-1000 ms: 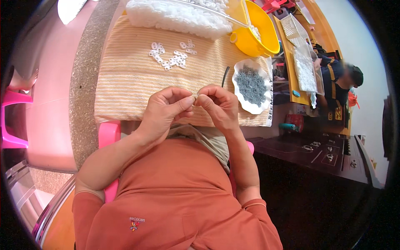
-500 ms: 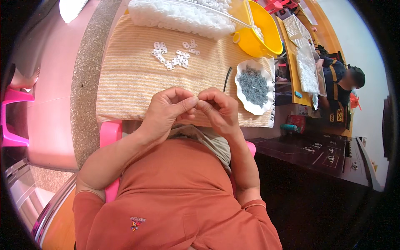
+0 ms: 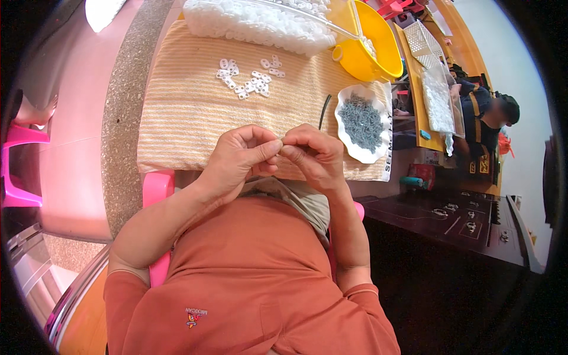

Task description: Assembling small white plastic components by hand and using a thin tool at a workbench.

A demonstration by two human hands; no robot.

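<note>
Left hand [image 3: 238,155] and right hand [image 3: 316,157]: fingers pinched closed, tips together, small piece [image 3: 279,154] mostly hidden between; kind cannot be told. Judged light, best held by edges. White tabs [image 3: 258,84] on striped cloth [image 3: 177,112] beyond: likely stiff, slippery. Dark lettering [image 3: 388,148] on cloth border; lettered emblem [image 3: 192,319] on shirt [image 3: 260,293].

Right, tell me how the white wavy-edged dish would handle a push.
The white dish would probably slide rather than tip, as it looks wide and shallow. The striped cloth under it may add drag. The small grey pieces heaped inside could shift or spill if it tilted.
</note>
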